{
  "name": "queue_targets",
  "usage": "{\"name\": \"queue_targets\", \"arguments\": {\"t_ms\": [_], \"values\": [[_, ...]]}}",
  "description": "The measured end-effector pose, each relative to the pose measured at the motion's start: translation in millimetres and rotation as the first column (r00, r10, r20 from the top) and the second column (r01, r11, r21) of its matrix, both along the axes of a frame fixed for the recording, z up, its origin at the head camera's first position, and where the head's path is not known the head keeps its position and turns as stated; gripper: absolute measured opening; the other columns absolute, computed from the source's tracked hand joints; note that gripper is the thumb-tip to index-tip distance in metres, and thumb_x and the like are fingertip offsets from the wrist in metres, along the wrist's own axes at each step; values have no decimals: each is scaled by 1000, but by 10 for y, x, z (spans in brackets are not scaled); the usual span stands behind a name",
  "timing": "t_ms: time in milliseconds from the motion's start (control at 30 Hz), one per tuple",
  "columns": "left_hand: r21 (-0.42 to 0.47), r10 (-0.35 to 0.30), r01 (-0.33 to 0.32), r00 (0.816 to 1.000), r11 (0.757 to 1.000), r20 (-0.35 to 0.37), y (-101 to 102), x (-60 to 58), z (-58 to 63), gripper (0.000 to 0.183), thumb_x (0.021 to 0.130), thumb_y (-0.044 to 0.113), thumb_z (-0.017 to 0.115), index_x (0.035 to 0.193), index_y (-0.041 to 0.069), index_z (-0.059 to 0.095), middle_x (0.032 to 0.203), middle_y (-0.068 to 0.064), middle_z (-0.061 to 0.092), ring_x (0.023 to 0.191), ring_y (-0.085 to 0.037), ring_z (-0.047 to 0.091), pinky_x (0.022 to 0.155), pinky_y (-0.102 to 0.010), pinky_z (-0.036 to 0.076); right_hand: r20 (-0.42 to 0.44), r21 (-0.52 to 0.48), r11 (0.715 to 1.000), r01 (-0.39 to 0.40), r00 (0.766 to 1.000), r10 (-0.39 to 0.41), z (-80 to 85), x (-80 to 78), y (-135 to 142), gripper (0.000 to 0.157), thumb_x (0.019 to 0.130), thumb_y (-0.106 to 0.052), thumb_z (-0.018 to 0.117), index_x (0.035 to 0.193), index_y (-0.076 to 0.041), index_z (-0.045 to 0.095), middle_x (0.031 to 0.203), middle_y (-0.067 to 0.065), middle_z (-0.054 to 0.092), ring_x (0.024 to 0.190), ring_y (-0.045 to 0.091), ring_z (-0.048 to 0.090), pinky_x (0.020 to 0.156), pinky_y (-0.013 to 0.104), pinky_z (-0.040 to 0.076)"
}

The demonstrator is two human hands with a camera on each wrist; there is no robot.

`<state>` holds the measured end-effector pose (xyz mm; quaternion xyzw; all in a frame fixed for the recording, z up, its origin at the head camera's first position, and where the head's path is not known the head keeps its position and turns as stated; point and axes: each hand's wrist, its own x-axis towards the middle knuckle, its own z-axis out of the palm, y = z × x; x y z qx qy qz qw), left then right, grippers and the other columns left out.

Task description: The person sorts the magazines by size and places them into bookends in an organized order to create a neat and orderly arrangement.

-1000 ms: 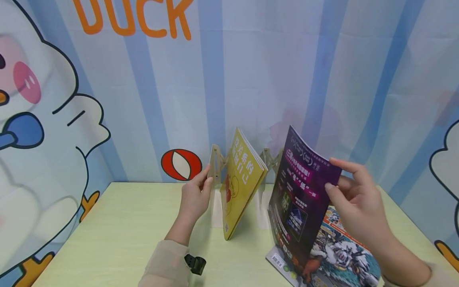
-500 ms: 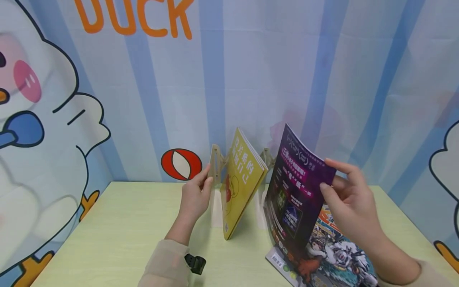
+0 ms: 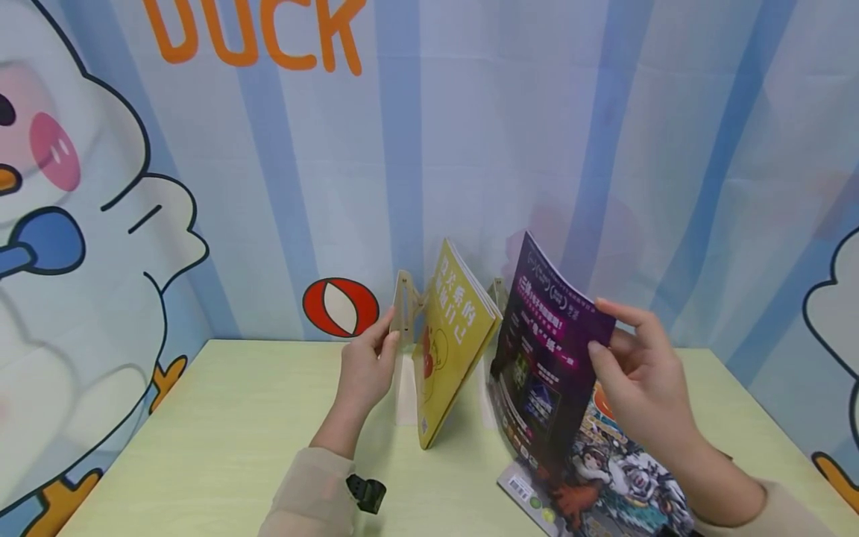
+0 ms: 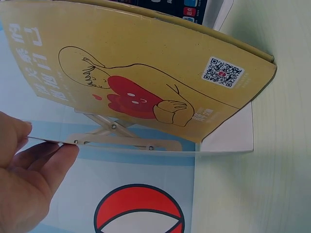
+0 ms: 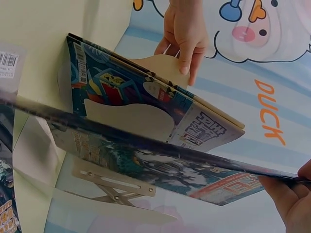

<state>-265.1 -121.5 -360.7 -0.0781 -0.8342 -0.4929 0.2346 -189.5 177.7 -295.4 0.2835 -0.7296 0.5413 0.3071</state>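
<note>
My left hand [image 3: 365,365] pinches the upper edge of the left plate of an expandable bookend [image 3: 405,309], whose crossed metal links [image 4: 114,127] show in the left wrist view. A thin yellow book [image 3: 452,343] leans in the bookend, its cover facing left. With thumb and fingers my right hand [image 3: 640,373] pinches the upper right corner of a dark purple magazine [image 3: 546,335]. That magazine stands tilted and slightly bowed to the right of the yellow book, in front of the bookend's right side. In the right wrist view the magazine [image 5: 146,141] appears nearly edge-on.
Comic magazines [image 3: 624,470] lie overlapping on the table's right front, partly behind the right forearm. A grey-white corner with a barcode [image 3: 520,488] sticks out beside them. The pale table [image 3: 268,425] meets a blue striped cloth backdrop [image 3: 456,149] with duck drawings.
My right hand has moved left with the purple magazine, bringing it nearer the yellow book and over the bookend's right side. The left hand and the yellow book have stayed in place.
</note>
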Motion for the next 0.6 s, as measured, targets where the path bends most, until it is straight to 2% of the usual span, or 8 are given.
{"name": "queue_targets", "arguments": {"t_ms": [100, 400, 600], "values": [[-1, 1, -1, 1000, 1000, -3, -4, -1, -2, 43, 96, 13, 53, 138, 9, 48, 137, -12, 53, 114, -28, 61, 87, -39, 55, -34, 20, 1000, 19, 999, -18, -25, -27, -14, 47, 88, 19, 46, 132, 5, 45, 97, -14, 68, 37, 5, 27, 31, 24, 23], [-5, 4, -4, 1000, 1000, -4, -11, -2, -5, 42, 96, 13, 53, 138, 9, 48, 137, -12, 53, 113, -28, 61, 87, -39, 55, -85, 24, 1000, -1, 996, 3, -115, -107, -44, 47, 86, 21, 45, 131, 9, 44, 97, -14, 68, 36, 3, 28, 31, 21, 24], [-4, 7, -7, 1000, 1000, -5, -7, -7, -8, 42, 96, 13, 54, 138, 9, 49, 136, -12, 54, 113, -27, 62, 86, -38, 55, -109, 26, 999, 33, 994, -30, -142, -149, -81, 47, 85, 22, 46, 130, 9, 45, 103, -16, 66, 40, 3, 28, 33, 22, 24]]}}
